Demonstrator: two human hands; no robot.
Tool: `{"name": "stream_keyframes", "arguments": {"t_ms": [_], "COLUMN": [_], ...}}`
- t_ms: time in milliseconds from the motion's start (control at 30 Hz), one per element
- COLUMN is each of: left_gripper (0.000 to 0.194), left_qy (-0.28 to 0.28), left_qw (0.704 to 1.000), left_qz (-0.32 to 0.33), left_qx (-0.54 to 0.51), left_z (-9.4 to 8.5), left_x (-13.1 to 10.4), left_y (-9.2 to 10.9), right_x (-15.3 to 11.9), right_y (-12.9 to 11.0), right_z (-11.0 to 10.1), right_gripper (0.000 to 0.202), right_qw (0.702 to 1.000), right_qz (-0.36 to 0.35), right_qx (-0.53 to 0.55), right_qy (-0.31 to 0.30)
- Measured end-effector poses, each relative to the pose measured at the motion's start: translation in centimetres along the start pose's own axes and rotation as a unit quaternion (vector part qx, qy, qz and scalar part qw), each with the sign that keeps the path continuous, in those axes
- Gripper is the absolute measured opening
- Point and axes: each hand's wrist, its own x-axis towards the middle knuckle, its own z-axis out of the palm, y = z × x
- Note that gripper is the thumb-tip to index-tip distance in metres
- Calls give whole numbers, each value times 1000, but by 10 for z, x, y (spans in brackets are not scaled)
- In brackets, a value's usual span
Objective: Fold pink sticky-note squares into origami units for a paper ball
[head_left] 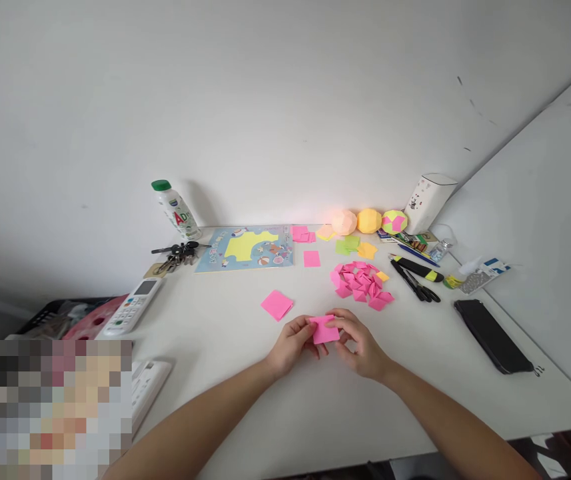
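One pink paper square [326, 331] over the table [305, 427] — left hand [288, 344] fingers pinching its left edge, right hand [365, 350] fingers touching right side, grip unclear, folded pink pieces [359, 283] beyond.

On the green-capped bottle [177, 212] — in large red and green letters — stands "AD".

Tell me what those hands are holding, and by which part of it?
A pink paper square. The left hand holds it by its left edge; the right hand has its fingers at the upper right part.
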Motion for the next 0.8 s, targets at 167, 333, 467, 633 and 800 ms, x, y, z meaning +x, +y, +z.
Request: {"name": "stream_keyframes", "arguments": {"t_ms": [167,333,467,633,800], "left_gripper": [30,35,36,37,38], "left_qy": [10,20,6,-37,-37], "left_qw": [1000,999,998,997,995], "left_qz": [0,-5,-8,3,-2], "left_qx": [11,34,54,71,94], "left_z": [0,0,3,3,2], "left_x": [1,2,0,-4,-3], "left_y": [-2,-4,-1,1,-3], "right_x": [-2,1,3,3,2], "right_y": [5,4,0,-2,-5], "right_z": [2,1,1,2,4], "right_gripper": [17,11,14,12,12], "right_qw": [999,999,998,995,989], "right_qz": [26,20,38,75,116], "right_qx": [-40,-39,-38,-12,39], "right_qy": [-6,-2,28,66,88]}}
